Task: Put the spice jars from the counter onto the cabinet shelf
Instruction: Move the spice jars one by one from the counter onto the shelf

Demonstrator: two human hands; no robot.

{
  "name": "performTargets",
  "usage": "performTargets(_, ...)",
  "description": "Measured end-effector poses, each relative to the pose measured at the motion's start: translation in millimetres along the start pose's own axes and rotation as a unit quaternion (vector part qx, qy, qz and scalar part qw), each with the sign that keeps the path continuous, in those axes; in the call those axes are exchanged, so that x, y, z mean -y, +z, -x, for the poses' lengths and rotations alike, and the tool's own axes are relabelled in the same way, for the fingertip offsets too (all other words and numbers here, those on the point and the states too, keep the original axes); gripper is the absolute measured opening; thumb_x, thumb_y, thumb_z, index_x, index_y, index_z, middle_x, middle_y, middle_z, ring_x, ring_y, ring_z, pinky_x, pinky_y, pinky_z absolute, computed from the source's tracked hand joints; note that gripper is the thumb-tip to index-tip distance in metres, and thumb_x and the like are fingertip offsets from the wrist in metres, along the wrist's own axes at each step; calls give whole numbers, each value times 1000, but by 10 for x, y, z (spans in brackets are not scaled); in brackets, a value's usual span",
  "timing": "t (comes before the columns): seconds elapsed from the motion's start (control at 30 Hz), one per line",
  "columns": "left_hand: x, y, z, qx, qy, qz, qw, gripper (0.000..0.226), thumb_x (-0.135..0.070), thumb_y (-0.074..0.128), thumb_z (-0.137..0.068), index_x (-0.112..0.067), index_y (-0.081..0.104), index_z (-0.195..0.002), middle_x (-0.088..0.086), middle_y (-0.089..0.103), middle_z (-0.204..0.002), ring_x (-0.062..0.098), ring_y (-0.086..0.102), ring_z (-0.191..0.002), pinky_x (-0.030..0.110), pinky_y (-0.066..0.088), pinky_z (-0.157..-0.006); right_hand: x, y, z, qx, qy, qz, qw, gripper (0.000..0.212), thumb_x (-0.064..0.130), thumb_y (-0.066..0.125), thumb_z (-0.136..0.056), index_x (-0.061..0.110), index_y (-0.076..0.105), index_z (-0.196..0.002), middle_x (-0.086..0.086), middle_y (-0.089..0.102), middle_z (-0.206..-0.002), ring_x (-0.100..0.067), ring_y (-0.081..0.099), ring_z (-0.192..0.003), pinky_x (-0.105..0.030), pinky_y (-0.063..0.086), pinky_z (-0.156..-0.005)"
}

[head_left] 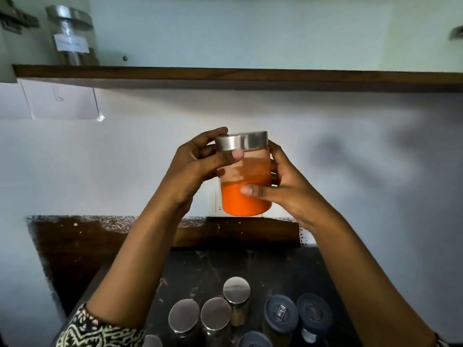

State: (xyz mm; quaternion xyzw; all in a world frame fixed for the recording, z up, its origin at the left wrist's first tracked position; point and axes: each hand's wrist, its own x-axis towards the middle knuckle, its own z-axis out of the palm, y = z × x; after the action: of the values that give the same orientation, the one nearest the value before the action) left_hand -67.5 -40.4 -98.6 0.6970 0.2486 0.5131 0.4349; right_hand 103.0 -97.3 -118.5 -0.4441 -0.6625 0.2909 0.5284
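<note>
While both hands hold it lid-up in mid-air, the glass jar of orange powder point(244, 196) sits between the dark counter point(200, 266) below and the wooden cabinet shelf point(250, 76) above. The left hand point(193, 169) curls round its steel lid point(241, 142), and the right hand point(285, 189) grips the lower body — thumb across the powder. One labelled jar point(71, 38) stands at the shelf's left end; steel-lidded jars point(215, 314) and blue-lidded jars point(280, 314) stand on the counter.

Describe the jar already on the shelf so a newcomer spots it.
Find the dark wooden shelf running across the top. At its left end stands a clear jar with a steel lid. Unlike the orange-powder jar lower down, it wears a white paper label.
</note>
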Motion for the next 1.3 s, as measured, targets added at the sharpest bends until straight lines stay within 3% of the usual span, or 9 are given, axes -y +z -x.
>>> performTargets(0.13, -24, 465, 17, 23, 5, -126, 992, 85, -55, 66, -68, -34, 32, -143, -6, 45, -142, 14, 51, -121, 32, 50, -89, -6, -197, 53, -113, -16, 26, 993, 92, 28, 77, -68, 38, 23, -141, 12, 44, -129, -8, 51, -107, -24, 49, -83)
performTargets(0.23, -79, 746, -17, 6, 9, -161, 987, 86, -56, 69, -68, -31, 31, -141, -3, 46, -138, 18, 53, -116, 31, 51, -87, -18, -314, 65, -149, -23, 104, 983, 93, 22, 77, -73, 36, 17, -144, 6, 36, -144, -10, 43, -112, -28, 45, -89)
performTargets(0.4, -140, 823, -155, 11, 0, -51, 999, 73, -44, 71, -64, -25, 50, -131, -3, 61, -122, 16, 64, -102, 30, 58, -78, 46, -658, 160, -81, -28, 25, 996, 96, 42, 71, -59, 43, 20, -141, 12, 41, -135, -9, 51, -114, -21, 51, -84)
performTargets(0.57, -160, 900, -210, 63, -33, 80, 994, 48, -37, 67, -72, -22, 61, -117, -2, 71, -107, 17, 69, -98, 31, 58, -74, 26, -838, 225, 12, 3, -127, 992, 58, 31, 78, -63, 40, 48, -112, 18, 64, -104, -10, 66, -100, -22, 57, -75)
performTargets(0.67, -163, 1024, -183, 72, -32, 26, 997, 56, -46, 68, -75, -20, 57, -124, -1, 69, -113, 16, 68, -99, 32, 57, -82, 12, -820, 227, -75, -3, -56, 996, 70, 40, 73, -60, 36, 44, -124, 10, 57, -120, -17, 59, -110, -28, 55, -85)
performTargets(0.77, -136, 1090, -173, 73, -19, -42, 996, 65, -49, 62, -72, -17, 53, -128, -2, 66, -114, 12, 67, -98, 21, 56, -77, 8, -768, 232, -167, -36, 102, 980, 87, 41, 77, -66, 33, 29, -139, 16, 46, -124, -5, 49, -106, -14, 45, -80)
performTargets(0.9, -105, 1079, -180, 96, -49, 14, 994, 61, -45, 63, -69, -14, 59, -121, 3, 70, -111, 14, 69, -97, 24, 56, -75, -12, -731, 242, -189, -46, 200, 960, 103, 57, 71, -60, 33, 17, -145, 8, 37, -143, -8, 42, -115, -23, 42, -89)
performTargets(1.07, -56, 1036, -204, 84, -52, 110, 989, 48, -39, 76, -66, -14, 67, -107, 5, 73, -102, 17, 70, -95, 31, 58, -76, 138, -836, 333, -107, -36, 38, 993, 91, 52, 65, -57, 42, 26, -138, 22, 45, -120, -3, 52, -106, -14, 50, -79)
performTargets(1.3, -47, 1051, -255, 112, -42, 211, 970, 76, -60, 85, -39, -21, 72, -103, 9, 71, -110, 22, 70, -97, 36, 59, -78, 170, -1017, 411, -32, -26, -150, 988, 58, 37, 69, -61, 45, 50, -115, 20, 68, -104, -13, 66, -107, -29, 55, -89)
